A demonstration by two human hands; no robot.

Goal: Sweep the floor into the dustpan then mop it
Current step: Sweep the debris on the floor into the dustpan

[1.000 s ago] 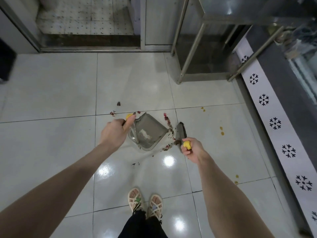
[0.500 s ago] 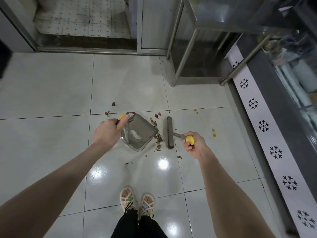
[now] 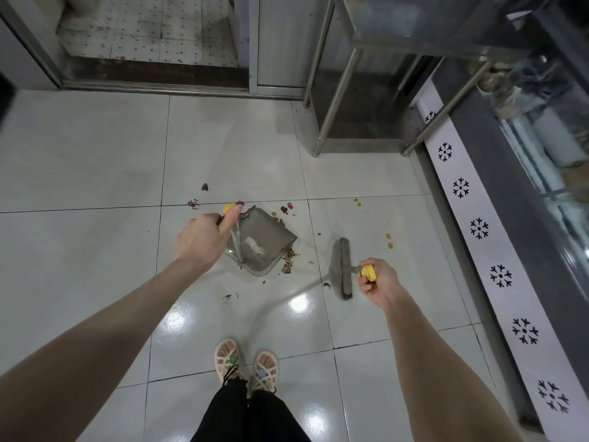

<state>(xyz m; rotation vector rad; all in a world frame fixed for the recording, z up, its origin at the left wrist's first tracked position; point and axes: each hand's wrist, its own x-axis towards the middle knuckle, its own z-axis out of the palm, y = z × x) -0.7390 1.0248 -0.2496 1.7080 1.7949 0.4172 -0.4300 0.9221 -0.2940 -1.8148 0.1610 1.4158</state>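
Observation:
A grey dustpan (image 3: 266, 240) rests on the white tiled floor (image 3: 95, 161), with pale dust inside it. My left hand (image 3: 202, 239) is shut on its yellow-tipped handle. A grey broom head (image 3: 345, 267) stands on the floor to the right of the pan, apart from it. My right hand (image 3: 377, 282) is shut on the broom's yellow-capped handle. Red and brown debris (image 3: 288, 260) lies along the pan's right lip, with more bits (image 3: 286, 208) behind the pan and yellow spots (image 3: 389, 240) beyond the broom.
A steel-legged stand (image 3: 338, 90) is at the back right. A grey counter base with a white snowflake strip (image 3: 478, 228) runs along the right. A door threshold (image 3: 153, 87) crosses the back. My sandalled feet (image 3: 245, 366) are just below the pan.
The broom head has swung away from the dustpan's lip to the right, and my right hand moved right with it. The dustpan and my left hand stay put.

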